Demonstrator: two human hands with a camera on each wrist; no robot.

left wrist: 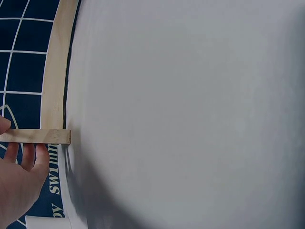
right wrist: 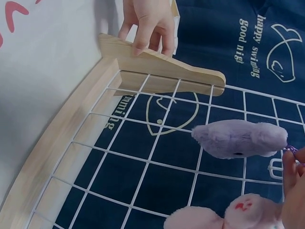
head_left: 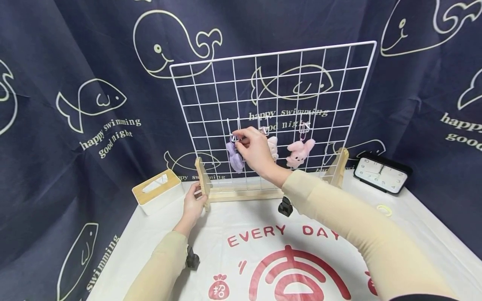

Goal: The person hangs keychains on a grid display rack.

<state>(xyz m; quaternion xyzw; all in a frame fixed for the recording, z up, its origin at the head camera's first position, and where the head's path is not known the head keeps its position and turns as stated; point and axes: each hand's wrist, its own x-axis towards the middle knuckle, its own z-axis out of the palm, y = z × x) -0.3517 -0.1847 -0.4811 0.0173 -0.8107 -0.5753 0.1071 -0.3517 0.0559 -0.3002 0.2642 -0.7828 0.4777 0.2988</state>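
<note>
My right hand (head_left: pixel 257 151) pinches the top of a purple plush keychain (head_left: pixel 235 159) at a hook on the white wire grid (head_left: pixel 278 53). In the right wrist view the purple plush (right wrist: pixel 238 138) hangs before the wires, its purple chain between my fingertips. My left hand (head_left: pixel 193 207) grips the left foot of the grid's wooden stand (head_left: pixel 244 195), thumb on one side and fingers on the other, as the left wrist view also shows. Behind my right hand, a pale plush (head_left: pixel 273 146) is partly hidden. Farther right hangs a pink rabbit plush (head_left: pixel 300 153) on a hook.
A tissue box with a wooden lid (head_left: pixel 160 188) stands left of the grid. To the right are a black-framed clock (head_left: pixel 382 172) and a pale yellow ring (head_left: pixel 384 210). The white tablecloth (head_left: pixel 233 219) has red printing. A dark fish-patterned curtain (head_left: pixel 233 25) hangs behind.
</note>
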